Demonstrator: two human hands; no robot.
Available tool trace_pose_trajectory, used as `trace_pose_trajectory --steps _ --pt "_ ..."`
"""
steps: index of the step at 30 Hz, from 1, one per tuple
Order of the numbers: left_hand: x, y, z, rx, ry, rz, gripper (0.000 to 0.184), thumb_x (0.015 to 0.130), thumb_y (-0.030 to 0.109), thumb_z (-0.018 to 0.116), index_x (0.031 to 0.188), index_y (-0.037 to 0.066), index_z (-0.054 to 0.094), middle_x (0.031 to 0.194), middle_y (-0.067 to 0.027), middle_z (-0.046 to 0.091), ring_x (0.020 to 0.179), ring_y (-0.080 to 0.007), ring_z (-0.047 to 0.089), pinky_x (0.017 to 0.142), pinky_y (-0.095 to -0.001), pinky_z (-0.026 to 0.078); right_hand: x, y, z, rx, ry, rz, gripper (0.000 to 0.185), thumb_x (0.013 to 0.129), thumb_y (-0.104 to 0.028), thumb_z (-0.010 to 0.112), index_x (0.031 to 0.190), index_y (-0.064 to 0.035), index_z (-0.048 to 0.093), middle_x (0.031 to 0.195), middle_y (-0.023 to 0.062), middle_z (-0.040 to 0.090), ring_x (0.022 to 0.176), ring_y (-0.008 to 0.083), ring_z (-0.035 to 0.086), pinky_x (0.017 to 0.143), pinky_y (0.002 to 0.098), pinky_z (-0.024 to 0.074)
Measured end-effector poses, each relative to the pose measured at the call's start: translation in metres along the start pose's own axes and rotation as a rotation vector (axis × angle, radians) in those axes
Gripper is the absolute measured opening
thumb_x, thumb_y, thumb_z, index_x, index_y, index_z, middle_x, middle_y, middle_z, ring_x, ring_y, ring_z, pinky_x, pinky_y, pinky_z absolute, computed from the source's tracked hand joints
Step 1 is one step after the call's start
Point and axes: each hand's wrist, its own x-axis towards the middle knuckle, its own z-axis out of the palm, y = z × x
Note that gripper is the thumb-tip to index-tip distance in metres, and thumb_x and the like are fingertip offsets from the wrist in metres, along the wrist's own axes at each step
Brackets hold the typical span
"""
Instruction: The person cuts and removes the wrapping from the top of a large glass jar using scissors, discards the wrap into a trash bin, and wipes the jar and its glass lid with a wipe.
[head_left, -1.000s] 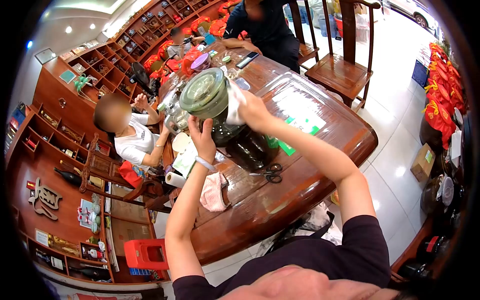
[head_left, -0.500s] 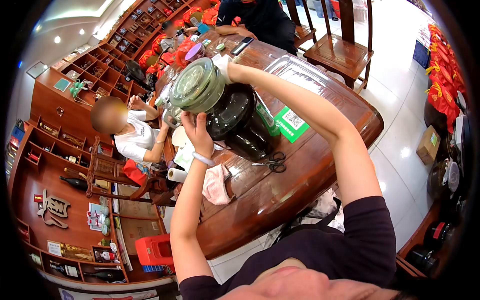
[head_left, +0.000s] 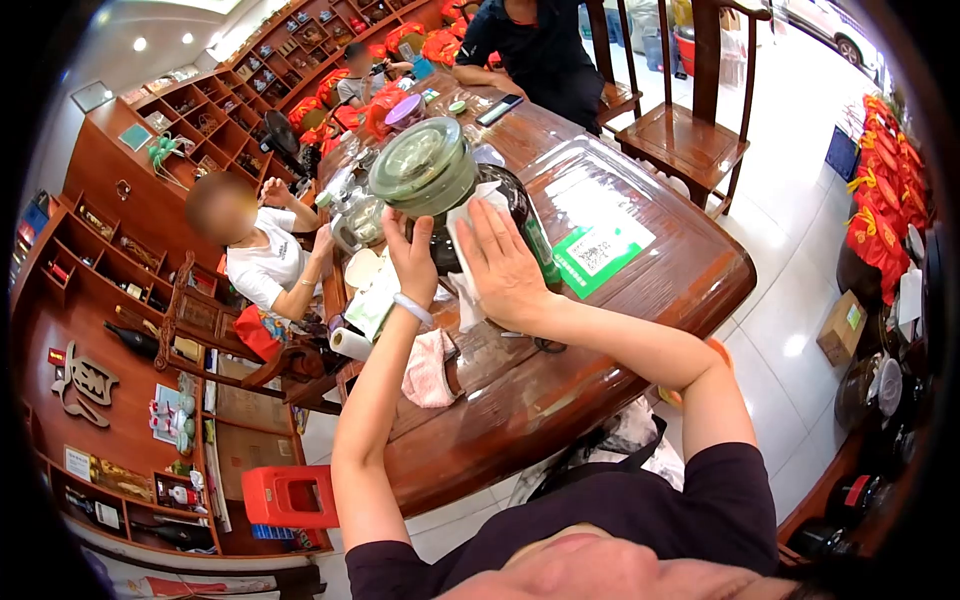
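Standing by the table (head_left: 640, 330) at the left, a red stool (head_left: 290, 497) is partly overlapped by the left arm. Farther up, a seated person in white (head_left: 268, 262) is seen across the table's side. A paper roll (head_left: 350, 344) and a pink cloth (head_left: 430, 368) are laid near the left forearm. The neck of the dark glass jar (head_left: 511, 200) on the table is touched, just under its greenish lid (head_left: 422, 163), by the left hand (head_left: 411, 262), thumb and fingers parted; how firmly it is gripped cannot be told. A white tissue (head_left: 467, 290) is pressed to the jar's near side by the right hand (head_left: 500, 262), held flat and unclenched. Scissors (head_left: 549, 346) are mostly hidden beneath the right forearm. Beyond, a green QR card (head_left: 600, 252) is placed right of the jar, and a wooden chair (head_left: 683, 140) is seen past the table.
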Motion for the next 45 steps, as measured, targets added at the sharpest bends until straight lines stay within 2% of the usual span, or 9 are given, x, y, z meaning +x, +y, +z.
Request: trace_pose_trajectory --steps 5,10,13,16,19,28,32,38,45 --pt "0.0 0.002 0.004 0.016 0.027 0.013 0.056 0.084 0.024 0.059 0.122 -0.007 0.031 0.114 -0.0156 0.049 0.105 -0.0211 0.046 0.094 -0.03 0.032 0.045 0.066 0.015 0.381 -0.084 0.203 0.055 0.083 -0.044 0.049 0.113 0.0021 0.051 0.117 0.0254 0.049 0.11 0.0351 0.046 0.094 0.0402 0.0351" --pt "-0.003 0.003 0.003 0.074 0.103 0.013 0.057 0.087 0.03 0.054 0.125 -0.005 0.03 0.117 -0.016 0.046 0.109 -0.0225 0.044 0.095 -0.0323 0.031 0.073 0.135 0.062 1.261 -0.591 0.385 0.034 0.086 -0.018 0.051 0.111 0.0048 0.05 0.103 0.0065 0.058 0.092 0.0128 0.051 0.083 0.029 0.0404" --pt "-0.002 0.003 0.004 0.027 0.081 0.074 0.061 0.089 0.04 0.047 0.127 -0.003 0.028 0.119 -0.0157 0.044 0.111 -0.0229 0.042 0.096 -0.0325 0.03 0.051 0.136 0.077 0.838 -0.125 0.056 0.03 0.091 -0.015 0.042 0.111 0.0064 0.049 0.106 0.0138 0.056 0.101 0.0194 0.049 0.091 0.0296 0.0351" --pt "-0.001 0.001 0.004 0.042 0.103 0.089 0.063 0.089 0.046 0.042 0.126 -0.002 0.03 0.117 -0.0157 0.045 0.111 -0.0231 0.042 0.097 -0.0324 0.029 0.048 0.096 0.034 0.897 -0.28 0.334 0.039 0.088 -0.018 0.049 0.117 0.007 0.045 0.116 0.0209 0.05 0.111 0.0284 0.047 0.098 0.0318 0.0307" --pt "-0.001 0.004 0.006 0.083 0.132 0.063 0.065 0.089 0.052 0.036 0.125 -0.002 0.032 0.117 -0.0154 0.045 0.111 -0.0231 0.041 0.097 -0.032 0.029 0.017 0.064 0.002 0.355 -0.085 0.072 0.056 0.082 -0.022 0.055 0.125 0.0082 0.036 0.127 0.0255 0.037 0.118 0.0387 0.036 0.1 0.0403 0.0298" --pt "0.001 0.006 -0.004 -0.169 0.055 -0.082 0.066 0.09 0.055 0.03 0.126 -0.001 0.032 0.119 -0.0127 0.042 0.114 -0.0201 0.037 0.1 -0.0307 0.024 0.005 0.024 -0.024 0.143 -0.077 -0.081 0.053 0.075 -0.016 0.06 0.121 0.0048 0.043 0.125 0.0267 0.039 0.121 0.0382 0.035 0.101 0.0445 0.0282" --pt "0.003 0.005 -0.008 -0.209 -0.012 -0.099 0.074 0.088 0.059 0.026 0.131 0.0 0.026 0.125 -0.0155 0.039 0.119 -0.0222 0.034 0.103 -0.0331 0.022 -0.007 -0.011 0.007 0.046 -0.246 -0.515 0.046 0.071 -0.009 0.053 0.114 0.0062 0.049 0.121 0.0206 0.047 0.118 0.0307 0.041 0.103 0.0416 0.0269" --pt "-0.001 0.004 -0.019 -0.094 -0.127 -0.193 0.092 0.08 0.07 0.017 0.136 -0.003 0.012 0.141 -0.0171 0.018 0.132 -0.0239 0.013 0.108 -0.0343 0.008 0.004 -0.039 0.027 0.183 -0.142 -0.383 0.035 0.072 -0.01 0.048 0.103 0.0052 0.055 0.112 0.0152 0.054 0.113 0.0255 0.046 0.102 0.039 0.0281" --pt "-0.002 -0.008 -0.019 -0.034 -0.157 -0.049 0.085 0.084 0.065 0.025 0.134 -0.003 0.018 0.136 -0.0202 0.028 0.128 -0.0271 0.024 0.105 -0.0337 0.015 0.009 0.032 -0.019 0.288 0.023 0.017 0.038 0.076 -0.003 0.057 0.113 0.003 0.051 0.119 0.0182 0.049 0.117 0.0312 0.043 0.1 0.0421 0.0301"
